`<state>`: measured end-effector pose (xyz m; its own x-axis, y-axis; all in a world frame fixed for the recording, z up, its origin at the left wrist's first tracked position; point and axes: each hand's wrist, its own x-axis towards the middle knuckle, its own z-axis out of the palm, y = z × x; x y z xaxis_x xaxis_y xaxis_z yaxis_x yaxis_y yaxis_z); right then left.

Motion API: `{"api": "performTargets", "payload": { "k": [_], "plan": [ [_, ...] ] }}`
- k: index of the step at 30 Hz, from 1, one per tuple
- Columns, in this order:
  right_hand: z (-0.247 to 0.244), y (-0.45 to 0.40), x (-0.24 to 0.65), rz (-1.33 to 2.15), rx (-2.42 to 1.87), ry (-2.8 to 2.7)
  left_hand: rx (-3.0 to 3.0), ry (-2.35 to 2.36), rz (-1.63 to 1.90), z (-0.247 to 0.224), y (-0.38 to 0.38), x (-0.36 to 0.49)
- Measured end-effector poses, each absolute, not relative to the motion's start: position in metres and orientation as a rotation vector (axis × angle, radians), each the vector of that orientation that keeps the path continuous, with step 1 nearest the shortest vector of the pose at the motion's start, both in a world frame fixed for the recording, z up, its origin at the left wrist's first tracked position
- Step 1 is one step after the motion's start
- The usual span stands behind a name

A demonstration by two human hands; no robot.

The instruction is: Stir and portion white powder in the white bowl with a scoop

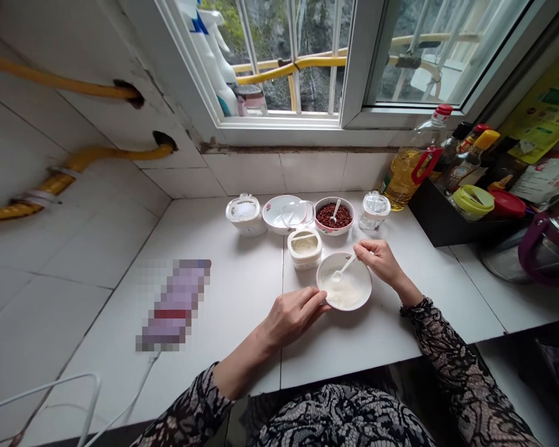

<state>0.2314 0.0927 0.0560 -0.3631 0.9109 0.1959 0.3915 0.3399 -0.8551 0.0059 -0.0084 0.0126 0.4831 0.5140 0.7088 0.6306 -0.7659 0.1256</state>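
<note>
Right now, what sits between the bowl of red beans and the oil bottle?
A small clear lidded jar stands between the bowl of red beans and the oil bottle, as the head view shows.

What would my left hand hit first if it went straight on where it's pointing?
Your left hand would meet the white bowl first: its fingertips appear to touch the rim on its left side, with no visible gap. How far they reach beneath it is hard to tell.
</note>
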Motion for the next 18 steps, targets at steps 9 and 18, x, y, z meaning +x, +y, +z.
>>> {"api": "performTargets", "payload": {
  "k": [9,18],
  "plan": [
    [0.0572,0.0944,0.2315,1.147,-1.107,-1.753,-2.585,-1.001,-1.154,0.0138,-0.0088,0.006],
    [0.0561,0.0976,0.2326,1.261,-1.13,-1.661,-2.588,-1.008,-1.15,0.0146,-0.0089,0.006]
  ]
}}
